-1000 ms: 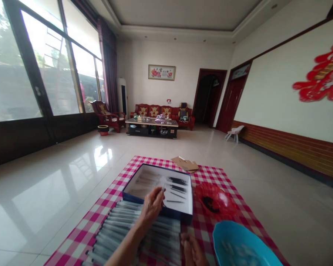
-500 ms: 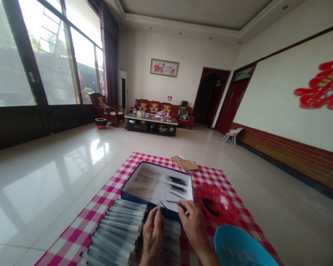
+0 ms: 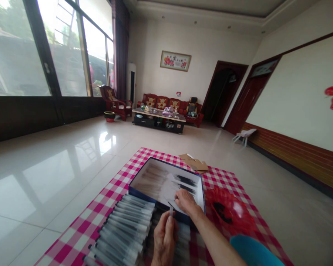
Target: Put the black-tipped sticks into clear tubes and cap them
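My left hand (image 3: 165, 232) is closed around a slim translucent pen barrel (image 3: 171, 211), held upright at the near edge of a shallow blue-rimmed box (image 3: 166, 199). A short dark stick (image 3: 170, 204) shows beside the barrel's tip; whether it touches the barrel I cannot tell. My right hand (image 3: 185, 201) reaches into the box with its fingers bent together, near a bunch of thin black pen refills (image 3: 186, 180). What those fingers hold is hidden. Pale, thin tubes (image 3: 150, 179) lie in the box's left part. Left of my left hand is a stack of capped translucent pens (image 3: 127, 225).
A red scalloped dish (image 3: 238, 207) with dark small pieces sits right of the box, a blue bowl (image 3: 252, 251) nearer. Brown cardboard pieces (image 3: 195, 163) lie behind the box. Everything rests on a pink-checked tablecloth (image 3: 105, 199). A coffee table (image 3: 158, 120) stands further off.
My right hand has moved away from the left, forward into the box towards the black refills. The thin stick seen at its fingertips earlier no longer shows there. The left hand keeps the barrel.
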Available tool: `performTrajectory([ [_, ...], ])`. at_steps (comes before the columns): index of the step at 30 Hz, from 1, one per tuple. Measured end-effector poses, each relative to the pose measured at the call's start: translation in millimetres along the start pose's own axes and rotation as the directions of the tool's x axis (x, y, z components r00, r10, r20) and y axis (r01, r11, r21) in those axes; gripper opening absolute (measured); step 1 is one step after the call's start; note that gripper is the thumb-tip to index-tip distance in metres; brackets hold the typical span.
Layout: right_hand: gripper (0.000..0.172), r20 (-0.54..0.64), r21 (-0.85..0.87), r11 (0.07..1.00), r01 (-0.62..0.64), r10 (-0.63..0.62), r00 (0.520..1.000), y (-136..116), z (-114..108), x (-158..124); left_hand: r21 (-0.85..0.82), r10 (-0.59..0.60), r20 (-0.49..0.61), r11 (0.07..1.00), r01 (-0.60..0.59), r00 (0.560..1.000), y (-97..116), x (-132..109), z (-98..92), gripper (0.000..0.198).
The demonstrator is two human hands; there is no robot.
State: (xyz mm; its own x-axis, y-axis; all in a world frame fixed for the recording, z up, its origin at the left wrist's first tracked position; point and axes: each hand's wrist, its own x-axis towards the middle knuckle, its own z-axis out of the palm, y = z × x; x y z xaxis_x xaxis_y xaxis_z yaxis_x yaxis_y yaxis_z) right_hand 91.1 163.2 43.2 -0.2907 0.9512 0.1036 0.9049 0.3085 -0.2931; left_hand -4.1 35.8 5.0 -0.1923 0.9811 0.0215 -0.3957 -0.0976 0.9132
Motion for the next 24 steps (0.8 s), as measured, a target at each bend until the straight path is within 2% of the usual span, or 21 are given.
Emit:
performTrajectory([
  [4, 0.013, -0.182, 0.119, 0.993, -0.001, 0.023, 0.983, -2, -17, -4, 0.105, 0.051, 0.035, 0.993, -0.054, 0.998, -3, -1, -2.4, 0.051],
  [7, 0.022, -0.321, 0.234, 0.972, -0.008, 0.085, 0.943, -2, -36, -20, 0.215, 0.121, 0.082, 0.967, -0.136, 0.989, -3, -2, -3.1, 0.052],
  [9, 0.027, -0.403, 0.439, 0.898, 0.017, 0.180, 0.897, -3, -47, -40, 0.271, 0.158, 0.143, 0.943, -0.192, 0.977, 0, -3, -2.5, 0.052],
  [10, 0.031, -0.426, 0.574, 0.818, 0.044, 0.252, 0.869, -3, -51, -51, 0.292, 0.174, 0.181, 0.930, -0.222, 0.968, 2, -4, -2.1, 0.051],
  [13, 0.051, -0.393, 0.865, 0.483, 0.133, 0.489, 0.779, -3, -56, -89, 0.339, 0.233, 0.293, 0.881, -0.329, 0.927, 8, -9, -1.1, 0.045],
  [15, 0.062, -0.362, 0.914, 0.376, 0.150, 0.593, 0.719, -2, -54, -110, 0.374, 0.286, 0.352, 0.830, -0.414, 0.891, 11, -13, -0.5, 0.039],
  [17, 0.068, -0.361, 0.927, 0.335, 0.171, 0.665, 0.653, 0, -49, -126, 0.402, 0.330, 0.394, 0.777, -0.484, 0.858, 12, -16, 0.4, 0.035],
  [19, 0.071, -0.367, 0.928, 0.323, 0.186, 0.700, 0.613, 3, -43, -136, 0.412, 0.355, 0.430, 0.741, -0.530, 0.830, 12, -19, 1.6, 0.033],
  [24, 0.069, -0.374, 0.926, 0.322, 0.198, 0.706, 0.602, 7, -33, -142, 0.394, 0.413, 0.477, 0.689, -0.608, 0.776, 14, -24, 4.8, 0.031],
])
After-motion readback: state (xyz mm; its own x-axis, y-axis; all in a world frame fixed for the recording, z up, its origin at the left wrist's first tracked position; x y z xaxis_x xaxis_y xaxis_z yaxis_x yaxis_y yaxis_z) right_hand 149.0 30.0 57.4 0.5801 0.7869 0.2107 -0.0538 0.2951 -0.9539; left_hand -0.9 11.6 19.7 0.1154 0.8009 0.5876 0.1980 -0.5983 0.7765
